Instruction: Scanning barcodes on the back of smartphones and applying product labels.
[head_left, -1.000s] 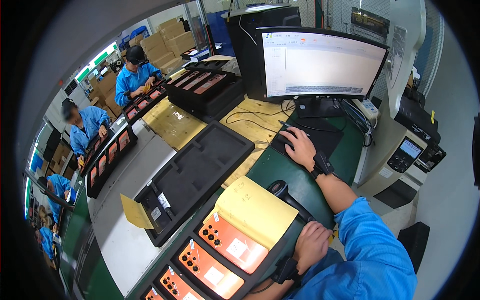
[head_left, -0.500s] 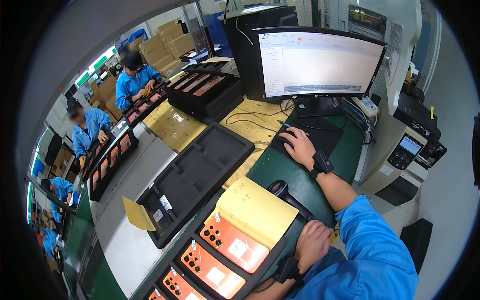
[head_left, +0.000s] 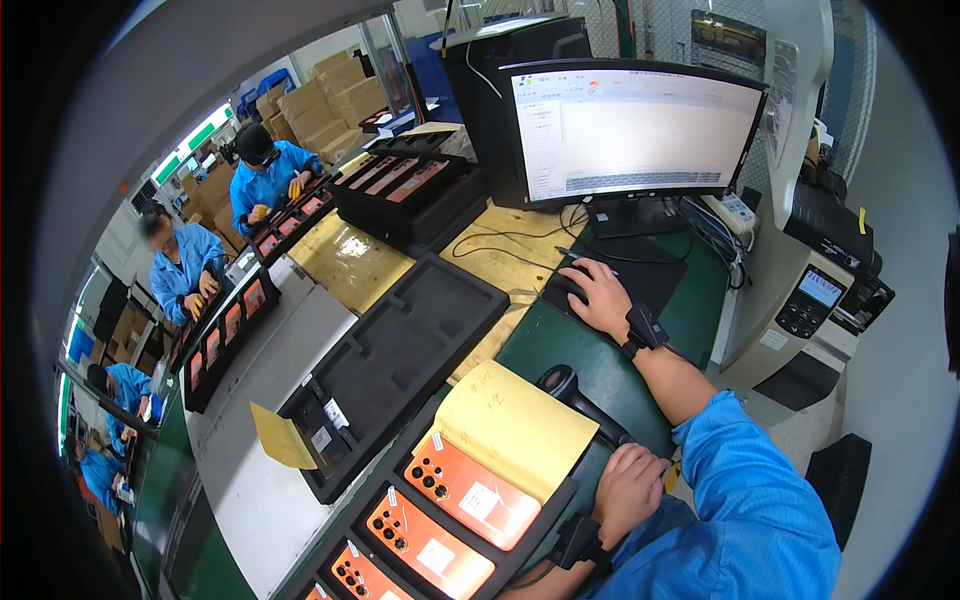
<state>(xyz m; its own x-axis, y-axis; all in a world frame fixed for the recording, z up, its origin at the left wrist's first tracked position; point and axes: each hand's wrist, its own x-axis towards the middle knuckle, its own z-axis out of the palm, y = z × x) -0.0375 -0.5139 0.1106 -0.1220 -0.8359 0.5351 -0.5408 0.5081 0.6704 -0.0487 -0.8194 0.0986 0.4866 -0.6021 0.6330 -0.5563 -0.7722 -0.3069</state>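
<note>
My right hand lies over a black computer mouse on a dark mouse pad, fingers curved round it. Curled at the desk's near edge, my left hand is closed, and its inside is hidden. Just beyond its knuckles is the handle end of a black barcode scanner. Both wrists wear black bands with small boxes. Beside my left hand stands a black foam tray of orange phones, camera sides up. A yellow sheet with handwriting covers the tray's far end.
A monitor stands behind the mouse pad, cables beside it. A label printer is at the right. Left of the phones lies another black tray holding a yellow flap and small labelled pieces. Stacked trays and several co-workers in blue are farther left.
My two hands keep their places, and the view shifts slightly. At the far left, co-workers' heads and hands have moved over their trays.
</note>
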